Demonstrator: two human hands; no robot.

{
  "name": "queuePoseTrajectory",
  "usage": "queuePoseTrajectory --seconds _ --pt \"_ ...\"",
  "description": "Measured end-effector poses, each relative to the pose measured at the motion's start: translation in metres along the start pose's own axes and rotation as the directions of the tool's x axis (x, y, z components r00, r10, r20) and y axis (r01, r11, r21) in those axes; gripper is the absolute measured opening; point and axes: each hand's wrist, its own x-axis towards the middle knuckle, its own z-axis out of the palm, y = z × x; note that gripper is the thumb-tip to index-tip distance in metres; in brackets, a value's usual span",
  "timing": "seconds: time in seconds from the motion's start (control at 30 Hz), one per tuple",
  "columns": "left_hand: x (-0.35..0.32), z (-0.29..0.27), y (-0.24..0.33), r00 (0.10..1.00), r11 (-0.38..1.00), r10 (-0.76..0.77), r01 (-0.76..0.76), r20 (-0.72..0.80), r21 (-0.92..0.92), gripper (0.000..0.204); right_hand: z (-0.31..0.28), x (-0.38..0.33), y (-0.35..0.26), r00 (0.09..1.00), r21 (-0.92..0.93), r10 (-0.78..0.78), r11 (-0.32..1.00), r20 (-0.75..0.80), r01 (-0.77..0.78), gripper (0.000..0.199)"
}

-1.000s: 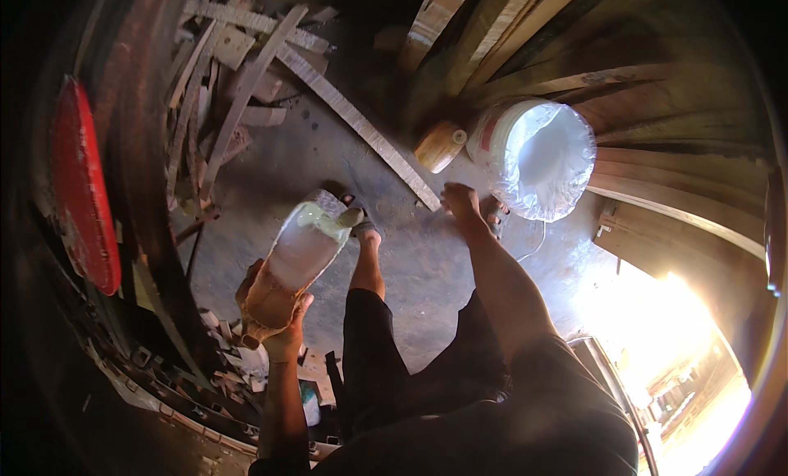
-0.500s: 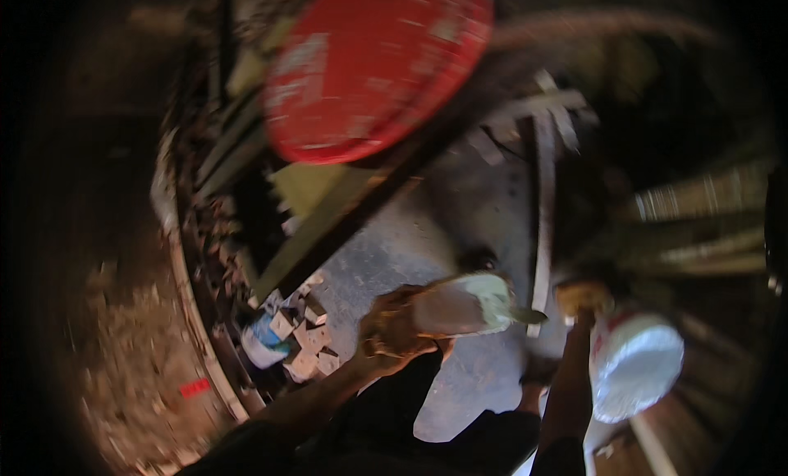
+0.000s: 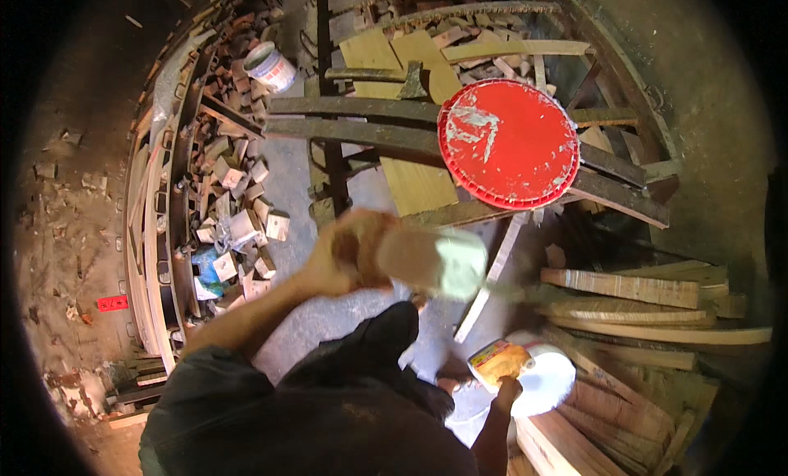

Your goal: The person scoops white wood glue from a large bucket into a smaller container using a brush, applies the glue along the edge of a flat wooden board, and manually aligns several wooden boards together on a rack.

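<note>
My left hand (image 3: 355, 250), blurred by motion, is closed round one end of a pale oblong thing (image 3: 414, 261). Whitish-green paste (image 3: 460, 264) covers its far end; its exact kind is unclear. Lower right, my right hand (image 3: 508, 387) is closed at a tan, block-like thing (image 3: 502, 363), whose kind I cannot make out. That hand is beside a white bucket (image 3: 548, 379), partly covered by it. Beyond my left hand, a round red lid (image 3: 510, 144) smeared with pale residue rests on the dark beams (image 3: 361, 134).
Many wood offcuts (image 3: 246, 227) lie to the left along a curved metal frame (image 3: 179, 238). A paint-type pail (image 3: 269, 67) stands at the far left. Stacked planks (image 3: 632, 291) fill the right side. A narrow pale strip (image 3: 490, 287) stands between my hands.
The view has swung, so the red lid now appears lower and farther right. Both hands appear farther left, the right one also lower. Each still keeps its thing.
</note>
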Motion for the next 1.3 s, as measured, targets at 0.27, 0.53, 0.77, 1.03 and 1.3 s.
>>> queuePoseTrajectory --seconds 0.27,0.53,0.77,1.03,1.3 --pt "0.078 -0.152 -0.063 0.993 0.994 0.088 -0.083 -0.080 0.069 0.076 -0.033 -0.082 -0.008 0.950 -0.272 -0.175 0.957 -0.258 0.103 0.028" --pt "0.133 -0.219 -0.089 0.990 0.995 0.096 -0.092 0.103 -0.042 0.081 -0.019 -0.171 -0.045 0.925 0.068 0.004 0.997 -0.379 0.023 0.022" --pt "0.158 -0.250 -0.119 0.987 0.984 -0.066 0.089 0.148 -0.154 0.070 0.052 -0.331 -0.114 0.893 0.020 0.097 0.995 -0.439 -0.098 0.040" --pt "0.219 -0.259 -0.177 0.914 0.921 -0.186 0.290 0.360 -0.262 0.060 0.112 -0.435 -0.111 0.855 -0.065 0.276 0.940 -0.439 -0.336 0.034" --pt "0.243 -0.267 -0.222 0.890 0.867 0.001 0.226 0.456 -0.443 0.046 0.138 -0.480 -0.248 0.868 -0.308 0.103 0.909 -0.486 -0.281 0.039"
